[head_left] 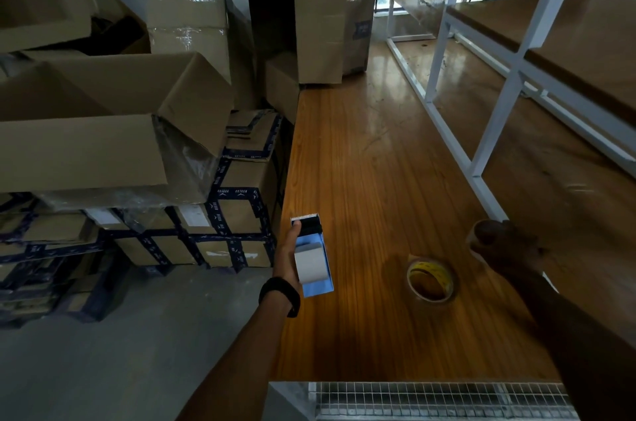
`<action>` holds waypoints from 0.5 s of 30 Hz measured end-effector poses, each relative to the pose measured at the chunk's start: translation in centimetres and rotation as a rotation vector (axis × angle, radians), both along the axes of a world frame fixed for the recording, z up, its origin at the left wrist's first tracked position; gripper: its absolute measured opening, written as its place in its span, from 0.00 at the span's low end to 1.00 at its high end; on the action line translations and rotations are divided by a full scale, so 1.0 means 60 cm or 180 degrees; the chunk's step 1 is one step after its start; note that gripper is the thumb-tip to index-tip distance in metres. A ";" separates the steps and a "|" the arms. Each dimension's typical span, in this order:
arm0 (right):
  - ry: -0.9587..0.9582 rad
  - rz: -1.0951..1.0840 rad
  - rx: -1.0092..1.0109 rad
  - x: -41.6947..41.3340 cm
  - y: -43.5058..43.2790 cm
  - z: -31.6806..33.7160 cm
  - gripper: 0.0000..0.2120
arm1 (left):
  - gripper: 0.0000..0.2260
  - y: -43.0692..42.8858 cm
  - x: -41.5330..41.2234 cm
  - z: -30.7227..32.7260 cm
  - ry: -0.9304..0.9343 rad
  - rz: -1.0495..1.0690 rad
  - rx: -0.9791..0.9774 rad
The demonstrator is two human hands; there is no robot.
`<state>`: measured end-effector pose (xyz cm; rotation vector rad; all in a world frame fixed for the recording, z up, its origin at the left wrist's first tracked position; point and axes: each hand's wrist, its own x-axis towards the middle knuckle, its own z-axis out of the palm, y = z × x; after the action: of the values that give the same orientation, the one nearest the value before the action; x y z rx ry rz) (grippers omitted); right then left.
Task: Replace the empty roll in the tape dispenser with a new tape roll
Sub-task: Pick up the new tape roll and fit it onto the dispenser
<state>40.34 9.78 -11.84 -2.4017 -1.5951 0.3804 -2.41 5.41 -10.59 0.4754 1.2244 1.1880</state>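
My left hand (288, 257) grips a blue tape dispenser (314, 258) over the left edge of the wooden table (361, 179). The dispenser has a serrated blade at its far end and a grey roller or core in its middle. A tape roll with a yellow inner rim (432, 280) lies flat on the table, to the right of the dispenser. My right hand (506, 246) is at the table's right side, closed around a brown cardboard ring (481, 235) that looks like an empty core. The hand is dark and blurred.
Stacked cardboard boxes (113, 131) fill the floor to the left of the table and its far end. A white metal shelf frame (481, 131) with wooden boards stands along the right. A wire-mesh tray (440, 400) sits at the near edge.
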 end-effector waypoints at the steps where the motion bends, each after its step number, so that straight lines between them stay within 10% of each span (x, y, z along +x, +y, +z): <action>1: 0.0006 0.0078 -0.0077 -0.001 0.005 0.001 0.39 | 0.32 0.003 0.002 0.000 0.0033 0.0033 0.0011; 7: 0.0062 0.0575 0.0480 -0.125 -0.058 0.103 0.25 | 0.35 0.000 0.005 -0.005 0.0098 0.0072 -0.0018; 15: -0.0128 0.1428 -0.0682 -0.224 -0.143 0.093 0.45 | 0.34 0.002 0.024 -0.019 0.0013 0.0079 -0.0045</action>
<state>26.93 1.19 -6.23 -2.1834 -2.2140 0.6122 -0.98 5.53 -11.71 0.4533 1.2445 1.1992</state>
